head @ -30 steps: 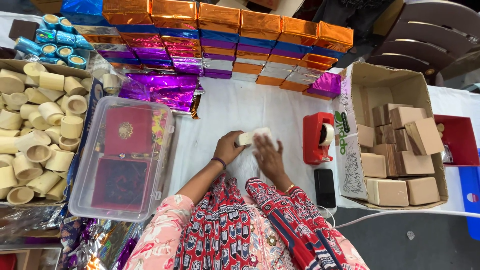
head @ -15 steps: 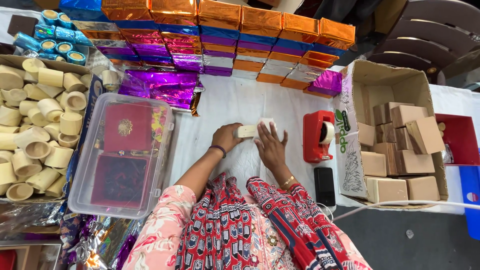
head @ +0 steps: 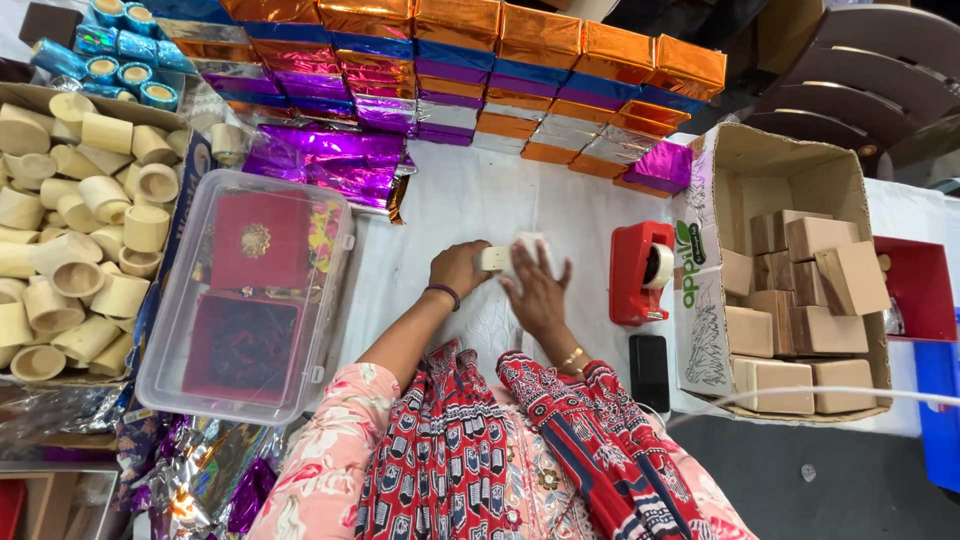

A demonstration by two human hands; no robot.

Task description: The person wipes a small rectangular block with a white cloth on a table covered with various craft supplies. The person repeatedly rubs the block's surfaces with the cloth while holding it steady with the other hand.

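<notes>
- Left hand [head: 458, 268] at frame centre, grip curled around the left end of a small cream block [head: 495, 258], pinching it.
- Right hand [head: 536, 285] just right of it, fingers spread flat, palm down on a piece of white wrap [head: 530, 243] at the block's right end; not closed on anything.
- Block sits on the white surface [head: 470, 200], mid-frame, between both hands.
- Red tape dispenser [head: 641, 272] right of the right hand, near but apart.
- Black phone [head: 649, 371] below the dispenser, lower right of centre.
- Cardboard box [head: 720, 180] at right, holding plain tan small boxes [head: 825, 280].
- Clear plastic tub [head: 165, 340] left of the hands, with red cases [head: 255, 240] inside.
- Far left: pile of cream tape-core rolls [head: 80, 250].
- Top of frame: rows of foil-wrapped boxes [head: 560, 50], orange, blue, purple.
- Loose purple foil sheets [head: 325, 160] upper left of centre.
- Blue foil rolls [head: 115, 65] in the upper left corner.
- Both arms wear patterned sleeves, bottom centre.
</notes>
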